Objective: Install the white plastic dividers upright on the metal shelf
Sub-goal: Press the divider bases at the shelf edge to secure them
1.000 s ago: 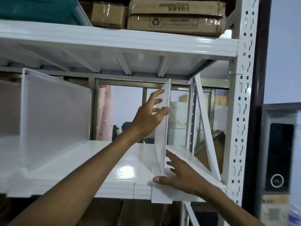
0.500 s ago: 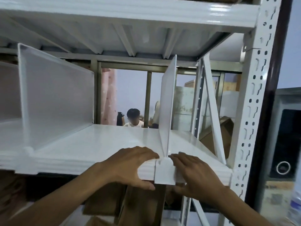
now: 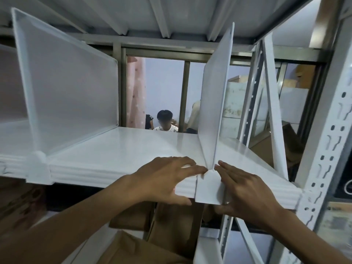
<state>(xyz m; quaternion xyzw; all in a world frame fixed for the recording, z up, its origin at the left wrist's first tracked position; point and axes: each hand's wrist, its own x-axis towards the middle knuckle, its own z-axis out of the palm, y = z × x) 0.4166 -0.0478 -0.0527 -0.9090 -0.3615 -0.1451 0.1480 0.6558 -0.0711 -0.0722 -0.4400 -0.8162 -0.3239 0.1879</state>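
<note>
A white plastic divider [image 3: 215, 103] stands upright on the white metal shelf [image 3: 123, 149], right of centre. Its front clip [image 3: 208, 187] hooks over the shelf's front lip. My left hand [image 3: 167, 180] lies on the lip just left of the clip, fingertips touching the divider's base and thumb under the edge. My right hand [image 3: 245, 191] clasps the clip's right side, fingers on top and thumb below. A second divider [image 3: 66, 88] stands upright further left, with its own clip [image 3: 38, 168] over the lip.
The perforated rack post [image 3: 327, 149] and a diagonal brace [image 3: 274, 111] close off the right side. The upper shelf's underside [image 3: 171, 14] hangs just above the divider tops. Cardboard boxes [image 3: 171, 231] sit on the level below. A person sits behind the rack.
My left hand dropped from the divider's upper front edge to the shelf lip beside the clip. The right hand shifted onto the clip. The divider now sits seated and upright.
</note>
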